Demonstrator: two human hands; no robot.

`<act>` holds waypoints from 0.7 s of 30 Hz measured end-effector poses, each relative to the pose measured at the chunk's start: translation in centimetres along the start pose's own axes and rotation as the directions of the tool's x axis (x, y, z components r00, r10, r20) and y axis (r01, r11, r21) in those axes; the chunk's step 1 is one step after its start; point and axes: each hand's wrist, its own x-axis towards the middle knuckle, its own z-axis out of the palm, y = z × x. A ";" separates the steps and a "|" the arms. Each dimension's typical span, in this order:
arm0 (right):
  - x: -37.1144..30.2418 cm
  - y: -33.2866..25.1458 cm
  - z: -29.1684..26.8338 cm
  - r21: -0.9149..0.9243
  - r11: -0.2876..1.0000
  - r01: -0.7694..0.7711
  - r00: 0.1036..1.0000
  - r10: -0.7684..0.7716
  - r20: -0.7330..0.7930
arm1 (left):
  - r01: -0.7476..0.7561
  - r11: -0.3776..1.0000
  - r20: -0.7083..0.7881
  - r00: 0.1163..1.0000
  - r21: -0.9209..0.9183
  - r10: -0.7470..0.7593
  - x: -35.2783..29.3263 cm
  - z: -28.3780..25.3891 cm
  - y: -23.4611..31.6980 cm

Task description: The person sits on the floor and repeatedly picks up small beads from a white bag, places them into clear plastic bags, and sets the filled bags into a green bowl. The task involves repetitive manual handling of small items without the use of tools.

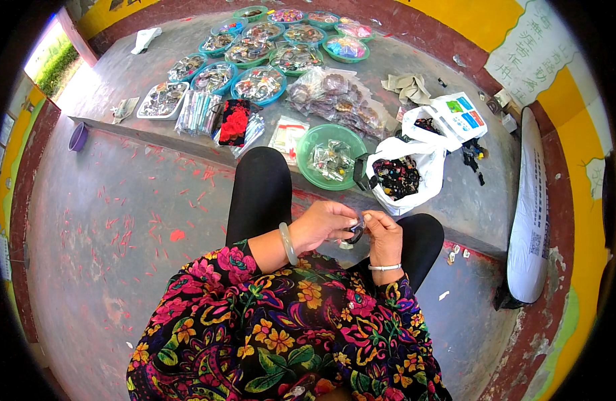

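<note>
Over my lap, my left hand (pixel 321 226) and my right hand (pixel 385 238) are close together, fingers pinched. Between them is a small dark, shiny piece (pixel 354 234) with something clear or whitish beside it; its kind is too small to tell. My left fingers curl round the dark piece, while my right thumb and fingertip pinch at its upper edge. Just beyond my knees stands a green plastic basin (pixel 306 176) with small clear packets (pixel 332 160) in it. To its right, an open white plastic bag (pixel 433 176) holds many small dark and coloured pieces (pixel 396 179).
Several basins (pixel 259 100) of packets crowd the raised ledge ahead, beside a white tray (pixel 143 115) and a heap of clear bags (pixel 338 100). Another white bag (pixel 458 115) stands at the right. A purple bowl (pixel 78 136) sits on the floor far left. Red scraps dot the floor.
</note>
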 end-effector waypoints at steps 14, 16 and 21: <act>0.5 -0.4 -0.5 -0.217 0.926 0.310 0.940 -0.264 0.216 | 0.040 0.994 0.023 0.999 -0.101 -0.038 0.5 -1.0 0.0; 0.5 -0.9 -0.5 -0.260 0.896 0.361 0.917 -0.289 0.276 | 0.049 0.995 0.034 0.998 -0.090 -0.046 0.5 -1.1 0.0; 0.6 -1.0 -0.7 -0.309 0.872 0.380 0.910 -0.293 0.293 | 0.036 0.998 0.013 0.999 -0.053 -0.035 0.6 -1.2 -0.2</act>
